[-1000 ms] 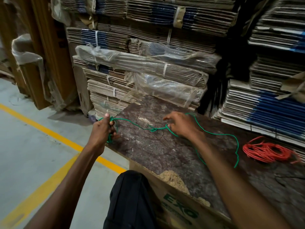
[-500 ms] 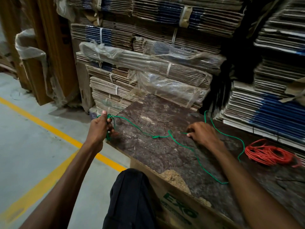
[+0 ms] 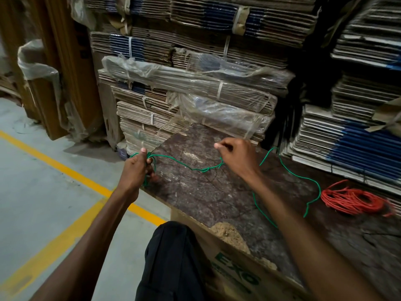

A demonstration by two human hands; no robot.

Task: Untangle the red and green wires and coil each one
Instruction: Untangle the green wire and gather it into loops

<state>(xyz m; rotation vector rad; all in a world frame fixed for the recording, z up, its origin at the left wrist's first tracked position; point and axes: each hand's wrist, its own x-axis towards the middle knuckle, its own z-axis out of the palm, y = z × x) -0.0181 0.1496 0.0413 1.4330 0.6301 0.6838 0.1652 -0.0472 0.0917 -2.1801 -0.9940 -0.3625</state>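
A thin green wire (image 3: 191, 167) runs across the dark worn board (image 3: 217, 198). My left hand (image 3: 136, 170) grips a small bunch of its loops at the board's left corner, thumb up. My right hand (image 3: 237, 156) pinches the wire farther right, fingers curled above the board. A small knot or kink shows in the wire between my hands. The wire's loose tail curves behind my right forearm and ends near the red wire (image 3: 353, 199). That red wire lies apart as a flat coil at the board's right side.
The board rests on a cardboard box (image 3: 236, 276) printed in green. Stacks of flattened cartons (image 3: 195, 88), some in plastic wrap, rise close behind and to the right. On the left a grey floor with yellow lines (image 3: 71, 170). My dark-clad knee (image 3: 173, 257) is below.
My right hand has moved left along the green wire and lifted, now pinching it nearer the kink. The loose tail has shifted on the board. My left hand stays put.
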